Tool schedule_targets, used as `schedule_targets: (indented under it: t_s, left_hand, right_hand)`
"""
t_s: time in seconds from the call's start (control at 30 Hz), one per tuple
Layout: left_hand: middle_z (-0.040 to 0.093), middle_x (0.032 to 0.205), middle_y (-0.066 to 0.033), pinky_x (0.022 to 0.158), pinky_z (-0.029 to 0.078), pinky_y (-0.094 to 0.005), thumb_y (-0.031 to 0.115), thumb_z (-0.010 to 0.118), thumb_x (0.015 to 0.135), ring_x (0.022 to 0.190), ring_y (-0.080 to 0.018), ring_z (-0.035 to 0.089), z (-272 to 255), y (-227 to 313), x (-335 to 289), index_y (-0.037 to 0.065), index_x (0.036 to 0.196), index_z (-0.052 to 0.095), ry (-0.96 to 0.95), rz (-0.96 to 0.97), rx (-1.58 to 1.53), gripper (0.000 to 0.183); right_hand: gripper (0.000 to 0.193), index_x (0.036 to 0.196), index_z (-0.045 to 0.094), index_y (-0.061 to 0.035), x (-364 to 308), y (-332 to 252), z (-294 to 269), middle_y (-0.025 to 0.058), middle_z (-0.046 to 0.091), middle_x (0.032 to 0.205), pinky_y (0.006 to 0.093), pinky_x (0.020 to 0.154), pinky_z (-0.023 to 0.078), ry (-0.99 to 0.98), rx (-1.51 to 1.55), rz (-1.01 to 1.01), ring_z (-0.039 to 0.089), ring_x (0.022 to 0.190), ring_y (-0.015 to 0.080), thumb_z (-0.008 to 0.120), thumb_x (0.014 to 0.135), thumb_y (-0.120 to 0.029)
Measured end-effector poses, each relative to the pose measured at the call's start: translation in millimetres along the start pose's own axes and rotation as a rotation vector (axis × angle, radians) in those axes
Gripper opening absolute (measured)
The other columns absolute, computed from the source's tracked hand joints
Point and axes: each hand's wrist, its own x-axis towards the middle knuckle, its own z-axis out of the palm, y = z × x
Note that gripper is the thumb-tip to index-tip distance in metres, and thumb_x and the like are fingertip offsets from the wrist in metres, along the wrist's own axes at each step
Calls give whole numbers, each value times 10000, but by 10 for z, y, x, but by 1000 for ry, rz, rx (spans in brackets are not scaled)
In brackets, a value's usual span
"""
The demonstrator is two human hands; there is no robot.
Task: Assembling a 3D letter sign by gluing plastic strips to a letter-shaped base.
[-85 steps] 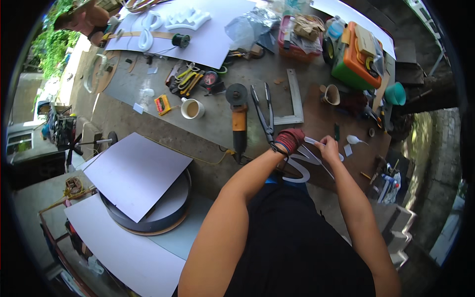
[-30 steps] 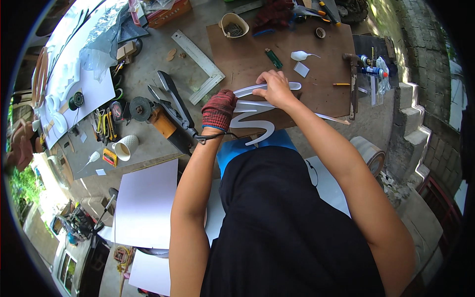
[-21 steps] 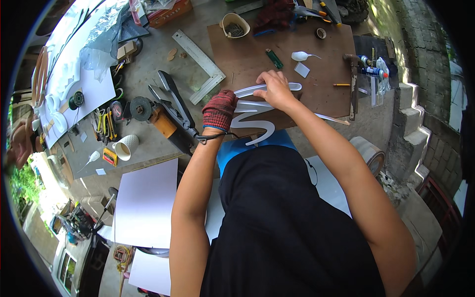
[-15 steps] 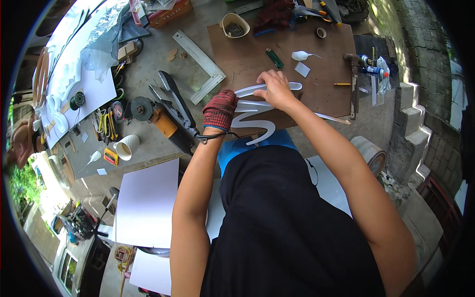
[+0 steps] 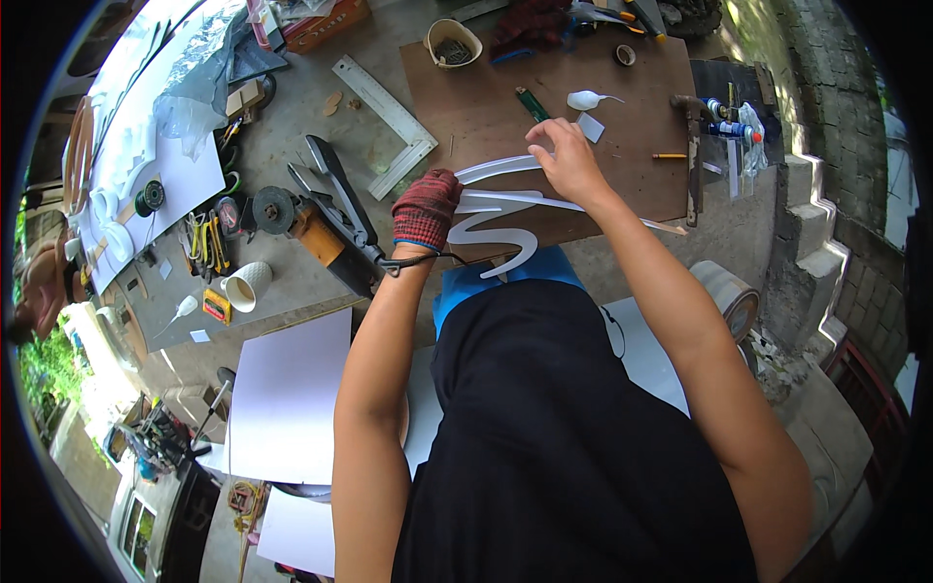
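My left hand (image 5: 426,209), in a red knit glove, is closed on the left side of a white curvy cut-out piece (image 5: 525,255) with a raised thin edge. The piece winds in loops at the table's near edge, and its lowest curve reaches over my lap. My bare right hand (image 5: 571,160) hovers by the far loop, thumb and fingers bent and apart; it covers that loop's right end. Just beyond my right fingers lie a green lighter (image 5: 531,104), a small white squeeze bottle (image 5: 587,99) with a thin nozzle, and a white square (image 5: 590,127).
A brown board (image 5: 632,87) covers this part of the table. On the left are an angle grinder (image 5: 326,243), a metal square (image 5: 403,146), pliers (image 5: 206,243) and a white cup (image 5: 248,286). A hammer (image 5: 694,160) and a pencil (image 5: 670,156) lie right; a cup of small bits (image 5: 453,45) stands behind.
My right hand has moved off the middle of the far loop, to the right and away from me, and its fingers have parted. My left hand keeps its grip, nearly in place.
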Motion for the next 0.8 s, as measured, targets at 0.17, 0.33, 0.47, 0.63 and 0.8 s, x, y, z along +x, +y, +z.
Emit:
schedule_targets:
  t_s: [0.17, 0.33, 0.47, 0.63, 0.8]
  left_hand:
    - [669, 1011, -136, 810, 512, -453, 277, 591, 946, 959, -357, 643, 27, -33, 6, 109, 1029, 667, -18, 14, 50, 202]
    - [669, 1009, -137, 799, 515, -457, 273, 597, 942, 950, -359, 645, 17, -3, 12, 110, 1027, 666, -19, 0, 43, 196]
    - [670, 1011, -140, 803, 513, -462, 273, 597, 946, 948, -363, 644, -25, 35, 7, 106, 1024, 666, -5, -22, 12, 197]
    - [670, 1011, -144, 806, 509, -464, 278, 597, 948, 945, -368, 642, -5, 3, 8, 101, 1023, 664, -15, -26, 4, 204]
    - [670, 1009, -145, 801, 508, -465, 278, 597, 948, 938, -372, 640, -5, 6, 7, 101, 1020, 664, -8, -6, 6, 202]
  right_hand:
    - [155, 966, 684, -72, -223, 26, -6, 97, 613, 1060, 413, 932, 434, -3, -105, -293, 546, 1078, 306, 706, 813, -64]
    - [178, 965, 732, -117, -242, 28, 212, 56, 602, 1061, 407, 918, 431, 19, -174, -423, 545, 1087, 278, 671, 817, -39]
    - [189, 952, 738, -124, -185, 66, 259, 52, 603, 1059, 407, 909, 431, 13, -175, -448, 550, 1081, 272, 640, 822, -28]
    - [179, 924, 729, -123, -185, 55, 259, 45, 596, 1047, 405, 898, 433, -7, -169, -472, 552, 1069, 264, 633, 814, -20]
    - [184, 930, 712, -113, -198, 79, 289, 66, 588, 1052, 392, 859, 425, 12, -144, -484, 552, 1045, 281, 650, 801, 4]
